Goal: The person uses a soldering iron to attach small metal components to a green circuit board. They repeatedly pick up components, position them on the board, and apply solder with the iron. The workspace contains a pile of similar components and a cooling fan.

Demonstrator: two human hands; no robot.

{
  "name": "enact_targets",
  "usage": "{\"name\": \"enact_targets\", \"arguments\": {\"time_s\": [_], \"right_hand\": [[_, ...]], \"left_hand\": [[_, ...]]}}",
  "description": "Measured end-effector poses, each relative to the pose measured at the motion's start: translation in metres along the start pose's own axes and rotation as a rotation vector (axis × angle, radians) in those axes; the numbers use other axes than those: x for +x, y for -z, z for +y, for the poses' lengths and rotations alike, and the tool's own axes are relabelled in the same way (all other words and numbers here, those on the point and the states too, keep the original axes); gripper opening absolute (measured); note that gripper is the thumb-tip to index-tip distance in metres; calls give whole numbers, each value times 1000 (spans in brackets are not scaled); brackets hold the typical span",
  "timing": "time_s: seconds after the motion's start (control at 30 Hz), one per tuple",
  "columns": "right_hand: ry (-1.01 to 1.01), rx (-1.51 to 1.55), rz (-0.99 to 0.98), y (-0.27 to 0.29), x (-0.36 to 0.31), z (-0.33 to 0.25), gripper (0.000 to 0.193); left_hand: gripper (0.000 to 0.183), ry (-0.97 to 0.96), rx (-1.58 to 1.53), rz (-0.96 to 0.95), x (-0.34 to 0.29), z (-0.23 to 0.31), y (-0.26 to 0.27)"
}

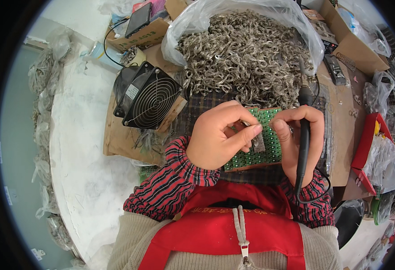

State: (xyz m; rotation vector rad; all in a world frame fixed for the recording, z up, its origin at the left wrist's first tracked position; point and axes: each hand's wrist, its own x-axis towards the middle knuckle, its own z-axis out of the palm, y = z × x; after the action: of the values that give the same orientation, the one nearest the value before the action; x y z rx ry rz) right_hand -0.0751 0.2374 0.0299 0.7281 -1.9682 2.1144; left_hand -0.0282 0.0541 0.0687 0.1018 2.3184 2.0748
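Observation:
My left hand (pixel 220 135) is closed, thumb and forefinger pinching the end of a small grey bundle (pixel 258 144) that looks like twisted wire. The bundle hangs over a green circuit board panel (pixel 269 155) lying in front of me. Gripped in my right hand (pixel 307 135) is a black soldering iron (pixel 303 148), its metal tip pointing up and away from me. The right thumb and forefinger come together close to the left fingertips; a thin strand may be between them, too fine to be sure.
Beyond the board, a clear plastic bag (pixel 175 40) holds a large heap of looped silvery wire bundles (pixel 247 54). A black fan (pixel 154 96) stands on cardboard at the left. At the right are a red box (pixel 364 148) and a cardboard box (pixel 355 45).

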Motion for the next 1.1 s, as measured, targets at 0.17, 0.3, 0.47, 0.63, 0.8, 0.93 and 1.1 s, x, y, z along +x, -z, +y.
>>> {"name": "enact_targets", "arguments": {"time_s": [0.17, 0.3, 0.47, 0.63, 0.8, 0.93, 1.1], "right_hand": [[-103, 91, 25, 0, -7, -1, 28], [-85, 3, -15, 0, -8, -3, 32], [-76, 33, 58, -4, -10, -3, 33], [70, -198, -23, 1, -11, -4, 34], [-55, -215, -71, 3, -19, -6, 32], [-132, -9, 18, 2, -28, 1, 34], [-60, -73, -35, 7, -34, 7, 34]], "left_hand": [[12, 172, -213, -5, -4, -2, 0], [13, 184, -251, -2, -5, -7, -2], [12, 119, -188, 38, -5, -13, -8], [10, -24, -18, 82, -6, -16, -10], [9, -7, -1, 134, -11, -20, -12], [10, 43, 66, 64, -14, -25, -11], [11, 180, -114, 53, -17, -26, -10]]}}
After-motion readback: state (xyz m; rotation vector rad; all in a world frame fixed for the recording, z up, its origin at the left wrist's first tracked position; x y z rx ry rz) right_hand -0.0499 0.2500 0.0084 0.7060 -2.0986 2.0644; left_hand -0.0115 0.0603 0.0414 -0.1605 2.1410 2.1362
